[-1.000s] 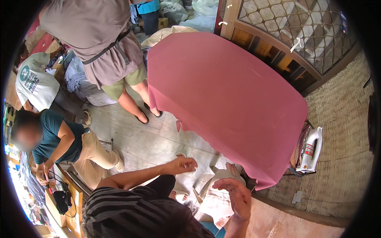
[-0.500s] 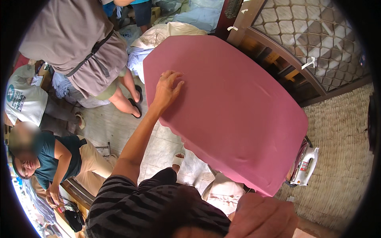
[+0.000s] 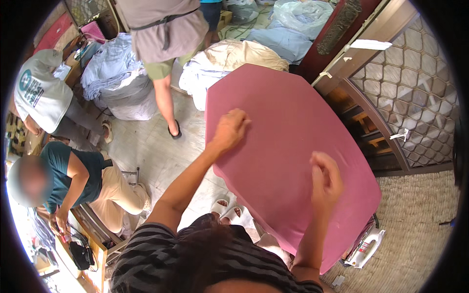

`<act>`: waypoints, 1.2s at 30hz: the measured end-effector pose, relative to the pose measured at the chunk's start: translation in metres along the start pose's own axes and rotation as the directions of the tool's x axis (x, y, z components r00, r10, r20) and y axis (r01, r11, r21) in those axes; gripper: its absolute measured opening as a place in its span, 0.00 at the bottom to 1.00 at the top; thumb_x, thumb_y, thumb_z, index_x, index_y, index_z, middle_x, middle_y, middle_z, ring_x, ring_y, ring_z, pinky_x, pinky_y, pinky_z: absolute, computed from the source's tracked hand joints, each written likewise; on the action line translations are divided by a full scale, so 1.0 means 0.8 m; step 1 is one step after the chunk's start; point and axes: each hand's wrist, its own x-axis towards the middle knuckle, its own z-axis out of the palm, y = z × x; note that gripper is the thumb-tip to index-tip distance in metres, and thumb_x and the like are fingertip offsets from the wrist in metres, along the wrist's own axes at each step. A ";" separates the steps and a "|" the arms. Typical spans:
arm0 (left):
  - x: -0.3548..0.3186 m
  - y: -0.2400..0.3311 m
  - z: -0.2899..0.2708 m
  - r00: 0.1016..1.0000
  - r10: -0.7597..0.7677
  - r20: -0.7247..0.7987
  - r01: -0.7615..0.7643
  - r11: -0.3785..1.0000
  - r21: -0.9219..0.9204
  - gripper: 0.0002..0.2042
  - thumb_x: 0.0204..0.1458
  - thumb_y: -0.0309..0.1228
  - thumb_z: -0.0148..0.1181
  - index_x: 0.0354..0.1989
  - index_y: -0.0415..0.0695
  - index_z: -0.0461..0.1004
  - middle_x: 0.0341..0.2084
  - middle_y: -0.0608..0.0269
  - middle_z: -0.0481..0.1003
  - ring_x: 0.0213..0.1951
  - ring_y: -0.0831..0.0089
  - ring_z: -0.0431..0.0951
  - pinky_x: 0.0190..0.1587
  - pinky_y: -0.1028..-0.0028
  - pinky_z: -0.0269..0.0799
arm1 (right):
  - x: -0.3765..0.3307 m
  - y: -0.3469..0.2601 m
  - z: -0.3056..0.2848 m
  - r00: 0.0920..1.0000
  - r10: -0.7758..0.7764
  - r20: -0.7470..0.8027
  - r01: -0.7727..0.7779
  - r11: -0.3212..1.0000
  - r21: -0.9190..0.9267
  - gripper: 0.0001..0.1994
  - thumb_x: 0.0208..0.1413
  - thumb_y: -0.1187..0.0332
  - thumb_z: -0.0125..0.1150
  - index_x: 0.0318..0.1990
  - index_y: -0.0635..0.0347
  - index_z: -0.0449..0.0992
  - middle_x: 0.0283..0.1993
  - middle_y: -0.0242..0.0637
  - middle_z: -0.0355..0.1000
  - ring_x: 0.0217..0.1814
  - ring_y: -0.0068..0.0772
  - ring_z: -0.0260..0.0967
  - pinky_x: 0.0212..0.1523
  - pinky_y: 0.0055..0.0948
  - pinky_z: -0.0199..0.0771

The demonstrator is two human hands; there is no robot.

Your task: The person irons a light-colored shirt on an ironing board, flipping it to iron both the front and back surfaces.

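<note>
Overlapping pink cloth (image 3: 278,146), left hand (image 3: 230,129), contact unclear

Striped top, white sandals

You wear a striped top (image 3: 146,254) in black and dark grey, well back from your left fingers (image 3: 238,117). Its short left sleeve (image 3: 159,237) ends above the elbow. Plain black cloth (image 3: 198,222) shows beside it. Nearer you than those fingers are your white, open-toed sandals (image 3: 216,209).
</note>
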 end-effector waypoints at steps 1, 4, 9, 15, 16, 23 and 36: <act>-0.016 -0.015 -0.022 0.997 0.013 -0.078 -0.009 0.999 0.047 0.05 0.55 0.28 0.60 0.34 0.41 0.71 0.30 0.50 0.74 0.35 0.48 0.74 0.39 0.54 0.68 | 0.000 0.035 0.007 0.997 0.083 -0.005 -0.083 0.995 -0.055 0.14 0.56 0.75 0.59 0.50 0.65 0.75 0.52 0.46 0.73 0.55 0.42 0.71 0.54 0.35 0.70; -0.090 -0.095 -0.127 0.953 -0.190 -0.236 0.240 0.949 0.203 0.07 0.55 0.30 0.61 0.30 0.40 0.74 0.28 0.48 0.75 0.31 0.48 0.75 0.35 0.57 0.71 | -0.012 0.113 0.021 0.993 0.117 0.009 -0.104 0.917 -0.385 0.18 0.57 0.72 0.60 0.55 0.65 0.72 0.64 0.51 0.63 0.63 0.46 0.63 0.59 0.38 0.66; -0.155 -0.144 -0.223 0.843 -0.476 -0.250 0.537 0.761 0.364 0.11 0.58 0.37 0.61 0.31 0.41 0.78 0.28 0.51 0.77 0.29 0.55 0.78 0.34 0.61 0.73 | -0.025 0.114 0.088 0.922 -0.021 0.386 0.229 0.833 -0.504 0.20 0.53 0.67 0.65 0.54 0.61 0.73 0.65 0.51 0.61 0.67 0.52 0.58 0.61 0.44 0.63; -0.033 -0.209 -0.170 0.935 -0.278 -0.221 0.321 0.928 0.189 0.06 0.52 0.30 0.66 0.34 0.41 0.79 0.32 0.53 0.78 0.37 0.57 0.79 0.41 0.64 0.74 | 0.043 0.058 0.202 0.705 -0.076 0.705 -0.156 0.953 0.259 0.09 0.52 0.72 0.66 0.40 0.65 0.79 0.44 0.44 0.77 0.48 0.45 0.75 0.49 0.37 0.74; -0.002 -0.227 -0.159 0.949 -0.227 -0.219 0.269 0.946 0.182 0.06 0.51 0.29 0.66 0.34 0.41 0.79 0.34 0.54 0.78 0.39 0.56 0.79 0.43 0.63 0.74 | 0.064 0.061 0.215 0.747 -0.087 0.659 -0.096 0.967 0.236 0.09 0.53 0.73 0.65 0.40 0.65 0.78 0.44 0.44 0.77 0.47 0.45 0.75 0.48 0.37 0.74; 0.178 -0.374 -0.104 0.983 0.052 -0.175 -0.011 0.974 0.227 0.12 0.45 0.25 0.66 0.40 0.45 0.79 0.41 0.60 0.79 0.44 0.56 0.78 0.48 0.62 0.74 | 0.285 0.138 0.345 0.861 -0.232 0.453 0.251 0.968 0.017 0.08 0.54 0.74 0.63 0.40 0.65 0.78 0.42 0.45 0.77 0.45 0.47 0.75 0.47 0.36 0.74; 0.284 -0.454 -0.080 0.999 0.049 -0.014 -0.048 0.998 0.043 0.06 0.56 0.28 0.58 0.41 0.44 0.72 0.33 0.55 0.77 0.38 0.53 0.77 0.43 0.57 0.68 | 0.406 0.231 0.498 0.692 0.224 0.686 0.446 0.615 -0.650 0.19 0.51 0.63 0.64 0.50 0.58 0.74 0.49 0.50 0.72 0.52 0.54 0.72 0.51 0.50 0.73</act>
